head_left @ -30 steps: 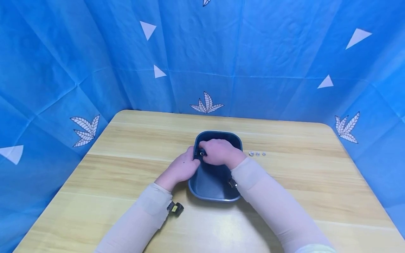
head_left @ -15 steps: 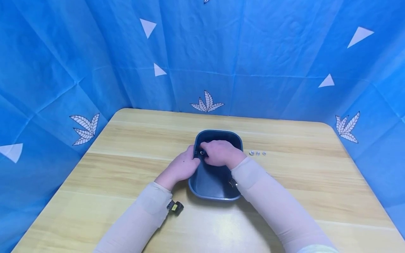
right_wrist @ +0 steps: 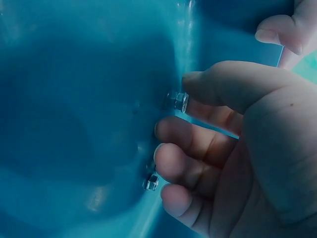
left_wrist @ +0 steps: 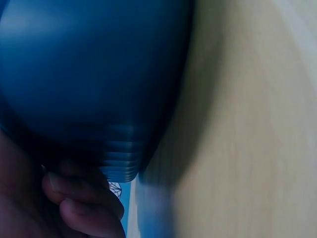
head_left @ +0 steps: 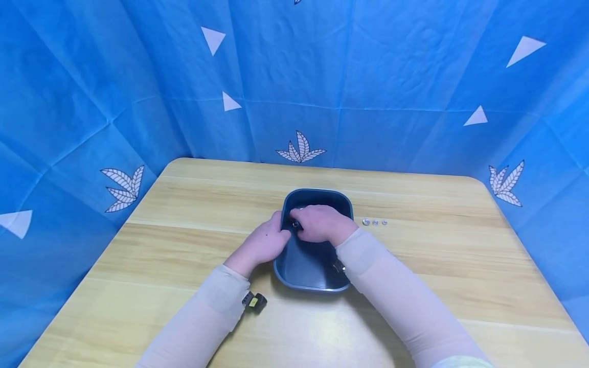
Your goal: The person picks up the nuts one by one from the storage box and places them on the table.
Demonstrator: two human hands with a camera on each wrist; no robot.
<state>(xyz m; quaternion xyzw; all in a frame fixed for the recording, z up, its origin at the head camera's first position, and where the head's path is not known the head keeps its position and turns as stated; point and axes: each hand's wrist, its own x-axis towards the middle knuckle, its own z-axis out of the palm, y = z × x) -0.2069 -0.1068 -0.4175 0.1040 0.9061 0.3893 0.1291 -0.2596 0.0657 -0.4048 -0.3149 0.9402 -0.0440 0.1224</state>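
A dark blue plastic bin [head_left: 313, 263] stands on the table. My left hand [head_left: 266, 240] grips its left wall, thumb inside and fingers outside; in the left wrist view the curled fingers [left_wrist: 86, 208] lie against the ribbed outer wall. Inside the bin is my right hand [head_left: 322, 223], near the far left side. In the right wrist view, its thumb and forefinger pinch a small metal nut [right_wrist: 178, 101] at the bin wall. A second small nut-like metal piece [right_wrist: 151, 182] sits by the other fingertips. What lies behind the right hand is hidden.
Several small metal nuts or washers, largest on the left [head_left: 366, 222], lie in a row on the wooden table [head_left: 460, 286] right of the bin. A blue patterned curtain [head_left: 391, 66] surrounds the table's back and sides.
The right hand's fingertips have shifted slightly around the nut at the bin wall. The left hand keeps its grip, and the bin and the row of small parts stay put.
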